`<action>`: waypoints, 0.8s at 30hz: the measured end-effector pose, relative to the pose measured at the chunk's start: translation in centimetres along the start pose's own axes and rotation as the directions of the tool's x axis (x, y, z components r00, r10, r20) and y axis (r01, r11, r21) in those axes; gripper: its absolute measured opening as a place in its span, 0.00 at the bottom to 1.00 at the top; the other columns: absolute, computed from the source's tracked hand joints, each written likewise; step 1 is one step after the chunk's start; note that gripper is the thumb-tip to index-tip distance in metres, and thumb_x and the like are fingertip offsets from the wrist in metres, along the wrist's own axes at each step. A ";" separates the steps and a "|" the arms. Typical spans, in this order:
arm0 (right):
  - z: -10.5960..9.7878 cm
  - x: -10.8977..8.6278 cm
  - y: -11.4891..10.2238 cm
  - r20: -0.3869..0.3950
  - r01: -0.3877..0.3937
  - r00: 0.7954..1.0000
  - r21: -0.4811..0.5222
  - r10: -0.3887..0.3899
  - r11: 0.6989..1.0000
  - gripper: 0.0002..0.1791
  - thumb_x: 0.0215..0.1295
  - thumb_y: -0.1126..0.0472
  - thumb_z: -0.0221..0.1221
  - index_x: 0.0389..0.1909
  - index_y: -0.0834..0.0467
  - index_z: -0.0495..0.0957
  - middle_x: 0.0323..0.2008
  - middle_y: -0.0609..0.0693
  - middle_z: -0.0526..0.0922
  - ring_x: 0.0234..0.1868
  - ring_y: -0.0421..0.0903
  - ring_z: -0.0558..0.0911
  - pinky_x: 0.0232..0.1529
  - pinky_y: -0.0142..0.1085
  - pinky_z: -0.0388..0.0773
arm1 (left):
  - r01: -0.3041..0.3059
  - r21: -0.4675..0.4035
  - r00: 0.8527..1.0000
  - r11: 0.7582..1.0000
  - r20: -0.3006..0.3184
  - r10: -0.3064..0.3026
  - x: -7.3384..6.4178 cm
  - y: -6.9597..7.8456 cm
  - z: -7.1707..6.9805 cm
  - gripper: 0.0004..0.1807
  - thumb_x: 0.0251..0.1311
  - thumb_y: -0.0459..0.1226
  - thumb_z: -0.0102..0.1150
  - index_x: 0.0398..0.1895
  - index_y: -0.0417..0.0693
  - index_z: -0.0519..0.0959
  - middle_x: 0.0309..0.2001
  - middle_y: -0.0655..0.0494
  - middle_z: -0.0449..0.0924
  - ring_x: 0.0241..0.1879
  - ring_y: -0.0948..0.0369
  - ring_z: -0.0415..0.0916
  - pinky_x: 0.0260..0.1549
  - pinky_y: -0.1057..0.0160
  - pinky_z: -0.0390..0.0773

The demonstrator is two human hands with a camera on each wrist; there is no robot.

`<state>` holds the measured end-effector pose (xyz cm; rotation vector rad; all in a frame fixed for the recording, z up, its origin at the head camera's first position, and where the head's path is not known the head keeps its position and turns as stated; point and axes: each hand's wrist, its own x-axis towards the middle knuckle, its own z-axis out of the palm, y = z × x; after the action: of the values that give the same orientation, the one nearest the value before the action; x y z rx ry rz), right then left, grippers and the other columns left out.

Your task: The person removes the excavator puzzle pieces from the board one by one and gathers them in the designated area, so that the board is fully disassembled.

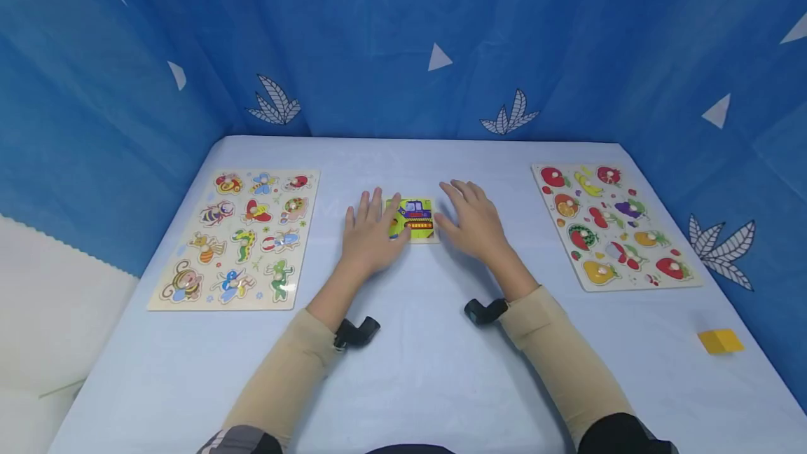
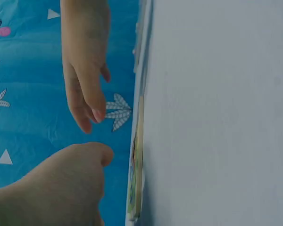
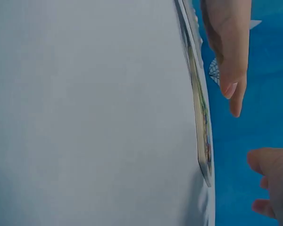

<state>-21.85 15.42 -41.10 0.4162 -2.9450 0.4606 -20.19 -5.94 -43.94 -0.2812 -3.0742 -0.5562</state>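
A small square puzzle board [image 1: 419, 216] lies in the middle of the white table, its yellow-green face showing a purple vehicle. My left hand [image 1: 373, 238] has its fingers spread and straight, overlapping the board's left side in the head view. To the right of the board is my right hand [image 1: 476, 223], fingers loosely extended and thumb close to the right edge. Neither hand grips anything. From the left wrist, the board's edge [image 2: 139, 165] appears side-on, beside both hands. The right wrist view also catches the board's pale side [image 3: 200, 125].
On the left lies a wooden insect puzzle [image 1: 217, 230] with several knobbed pieces. A fruit puzzle [image 1: 608, 279] sits at the right. Near the right table edge is a yellow block [image 1: 720, 342]. Blue curtain [image 1: 378, 40] hangs around the table.
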 end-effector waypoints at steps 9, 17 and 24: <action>1.6 2.3 -0.2 0.080 0.003 0.997 0.063 -0.008 0.998 0.30 0.71 0.46 0.55 0.71 0.48 0.67 0.67 0.55 0.70 0.72 0.57 0.64 0.70 0.57 0.63 | -0.011 0.003 0.999 1.000 0.040 0.011 -0.1 0.3 1.6 0.37 0.69 0.62 0.33 0.80 0.68 0.47 0.82 0.52 0.38 0.81 0.48 0.30 0.76 0.40 0.30; 2.4 3.7 -0.6 0.147 0.029 0.989 0.012 -0.030 1.000 0.27 0.71 0.44 0.55 0.67 0.48 0.72 0.63 0.53 0.72 0.67 0.55 0.67 0.67 0.54 0.67 | -0.006 0.031 0.998 0.999 0.058 0.004 -0.3 0.1 1.8 0.35 0.71 0.62 0.29 0.80 0.69 0.47 0.82 0.54 0.37 0.81 0.49 0.31 0.76 0.41 0.31; 2.7 4.3 -0.4 0.178 0.037 0.983 0.025 -0.041 0.999 0.24 0.72 0.45 0.55 0.64 0.50 0.74 0.61 0.52 0.73 0.66 0.54 0.67 0.67 0.52 0.66 | -0.004 0.049 0.998 0.999 0.064 0.001 -0.1 0.2 1.7 0.36 0.71 0.62 0.31 0.80 0.68 0.48 0.82 0.54 0.38 0.81 0.49 0.31 0.77 0.41 0.33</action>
<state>-26.06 13.12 -42.82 0.5447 -3.0997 0.4734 -20.00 -5.18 -45.44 -0.3078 -3.1432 -0.4800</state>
